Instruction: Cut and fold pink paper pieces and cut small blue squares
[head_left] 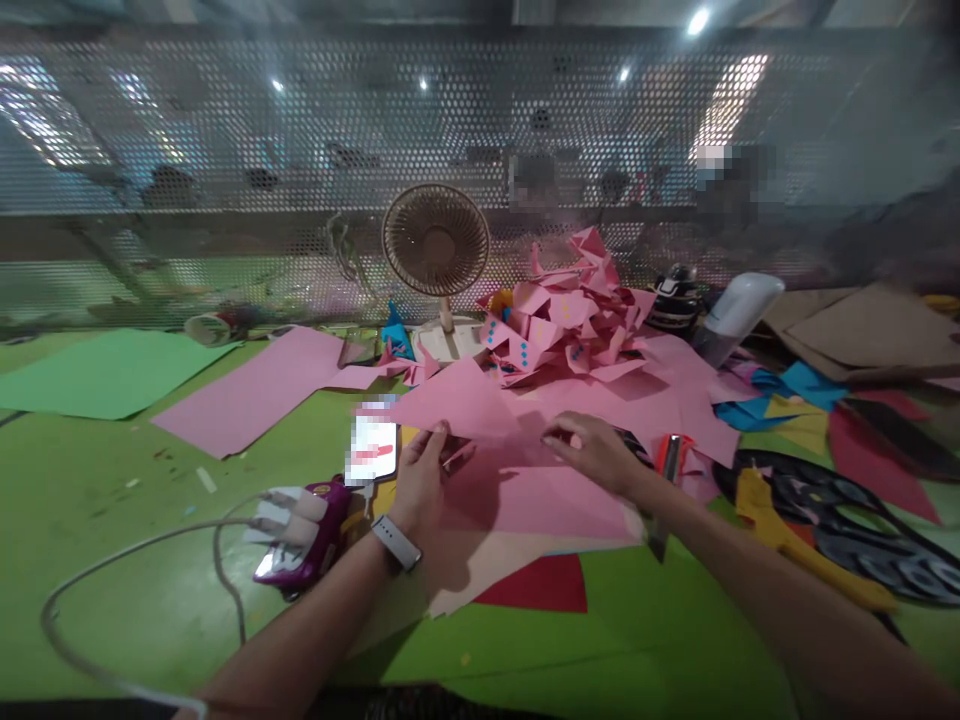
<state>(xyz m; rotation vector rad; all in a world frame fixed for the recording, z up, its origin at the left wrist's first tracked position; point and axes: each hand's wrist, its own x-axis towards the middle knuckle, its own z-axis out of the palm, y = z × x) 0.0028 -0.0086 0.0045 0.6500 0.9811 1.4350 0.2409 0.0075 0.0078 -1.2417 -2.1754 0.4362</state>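
Pink paper, a single angular sheet [457, 395], stood tilted in your bare left hand [426, 468], pinched near its lower edge between thumb and fingers. That low grip probably left most of its face free, and the tilt lifted it off the broad stack of flat pink paper [547, 500] underneath.

Your bare right hand [589, 450] hung over the right of that stack, fingers curled inward with thumb and fingertips close together; I could not tell whether they pinched anything. Its nearness to the sheet's right side suggested it was placed to work with the left.

The stack lay right in front of you, likely so that both hands could reach it easily, with a dark red paper piece [540, 588] peeking out below. Behind it, a loose heap of folded pink paper pieces [570, 315] was piled beyond your hands, perhaps to leave the near area free.

A silver-and-orange cutter-like tool [670, 455] lay partly beneath your right forearm, seemingly within easy reach. The lit white-screened phone [375, 445] lay left of your hand, beside the sheet rather than under it, and a round beige fan [435, 240] stood behind, facing you, presumably for air.
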